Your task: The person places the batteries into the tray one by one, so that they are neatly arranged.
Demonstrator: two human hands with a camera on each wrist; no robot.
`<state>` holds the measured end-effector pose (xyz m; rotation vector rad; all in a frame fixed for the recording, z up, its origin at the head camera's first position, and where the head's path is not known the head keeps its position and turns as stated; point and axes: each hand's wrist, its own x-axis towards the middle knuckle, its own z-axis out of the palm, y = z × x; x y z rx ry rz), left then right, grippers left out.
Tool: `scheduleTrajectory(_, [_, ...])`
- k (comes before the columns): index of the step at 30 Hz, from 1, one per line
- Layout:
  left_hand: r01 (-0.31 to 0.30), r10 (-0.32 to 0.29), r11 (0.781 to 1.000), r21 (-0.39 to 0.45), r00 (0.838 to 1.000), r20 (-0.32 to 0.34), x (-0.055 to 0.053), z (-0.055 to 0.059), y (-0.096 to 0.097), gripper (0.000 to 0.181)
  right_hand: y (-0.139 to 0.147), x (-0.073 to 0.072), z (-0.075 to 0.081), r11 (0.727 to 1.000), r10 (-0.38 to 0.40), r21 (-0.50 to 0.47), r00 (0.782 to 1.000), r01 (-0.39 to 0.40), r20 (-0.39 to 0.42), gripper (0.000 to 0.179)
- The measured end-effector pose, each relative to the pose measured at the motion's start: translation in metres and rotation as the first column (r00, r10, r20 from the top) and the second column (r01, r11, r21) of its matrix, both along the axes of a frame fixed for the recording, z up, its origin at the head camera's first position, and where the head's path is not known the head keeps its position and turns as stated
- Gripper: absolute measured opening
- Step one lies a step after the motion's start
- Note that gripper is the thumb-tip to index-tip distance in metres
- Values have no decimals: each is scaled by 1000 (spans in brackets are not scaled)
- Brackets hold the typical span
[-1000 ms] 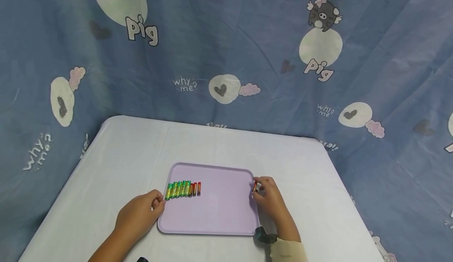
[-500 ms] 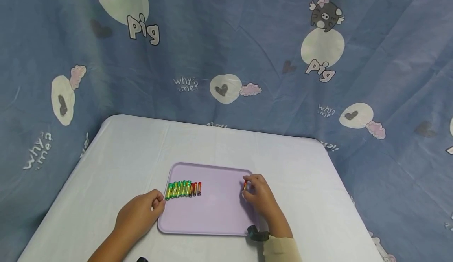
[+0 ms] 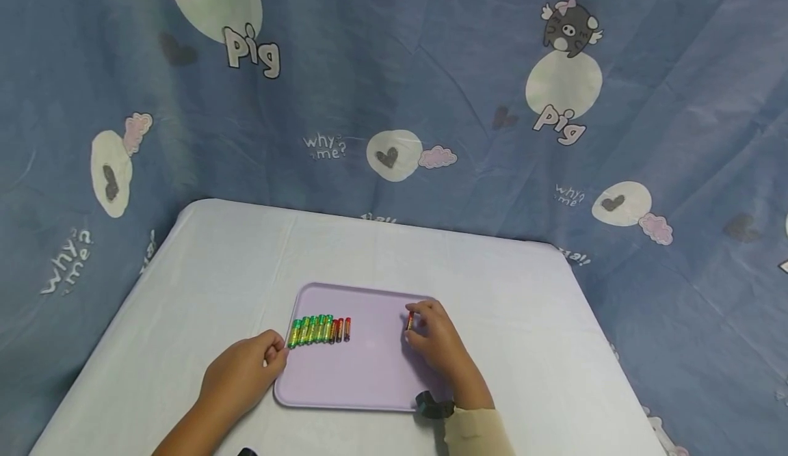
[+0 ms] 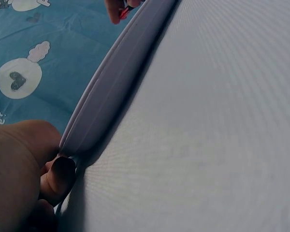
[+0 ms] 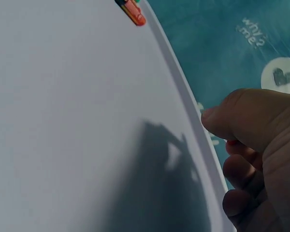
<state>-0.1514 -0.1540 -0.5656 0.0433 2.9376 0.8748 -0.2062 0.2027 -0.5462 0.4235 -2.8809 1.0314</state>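
A lilac tray (image 3: 363, 381) lies on the white-covered table. Toward its left side several green-and-gold batteries (image 3: 310, 330) lie side by side, followed on the right by a few thinner red-and-black batteries (image 3: 340, 329). My left hand (image 3: 243, 374) pinches the tray's left rim between thumb and fingers; the left wrist view shows the tray wall (image 4: 111, 82) running up from that hand. Over the tray's right part, my right hand (image 3: 438, 340) holds one red battery (image 3: 410, 320) between thumb and index finger. The right wrist view mostly hides this battery behind the thumb.
A white cloth (image 3: 492, 278) covers the table around the tray. Behind it hangs a blue patterned curtain (image 3: 345, 80). A dark wrist device (image 3: 434, 405) sits by the right wrist, low over the tray's front rim.
My right hand has moved left with the red battery, from the tray's right rim to above its right part. The left hand and the row of batteries have stayed in place.
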Motion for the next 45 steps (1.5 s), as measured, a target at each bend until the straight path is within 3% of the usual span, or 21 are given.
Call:
scheduleTrajectory(9, [0, 0, 1000, -2, 1000, -17, -1, 1, 0, 10, -15, -4, 2, 1000, 22, 13, 998, -23, 62, 48])
scheduleTrajectory(16, [-1, 1, 1000, -4, 1000, -22, -2, 0, -1, 10, -29, -9, 3, 995, 87, 36, 995, -89, 49, 45])
scheduleTrajectory(23, [-2, 2, 1000, -4, 1000, -21, -3, 1, 0, 11, -42, -12, -1, 991, 130, 32, 987, -133, 90, 44])
scheduleTrajectory(31, [-5, 5, 1000, 0, 1000, 12, 4, -1, 0, 11, -60, -6, -6, 986, 161, 14, 973, -166, 168, 42])
scheduleTrajectory(45, [-9, 9, 1000, -6, 1000, -4, 1, 0, 0, 10, -77, -8, -2, 978, 180, 80, 969, -195, 168, 42])
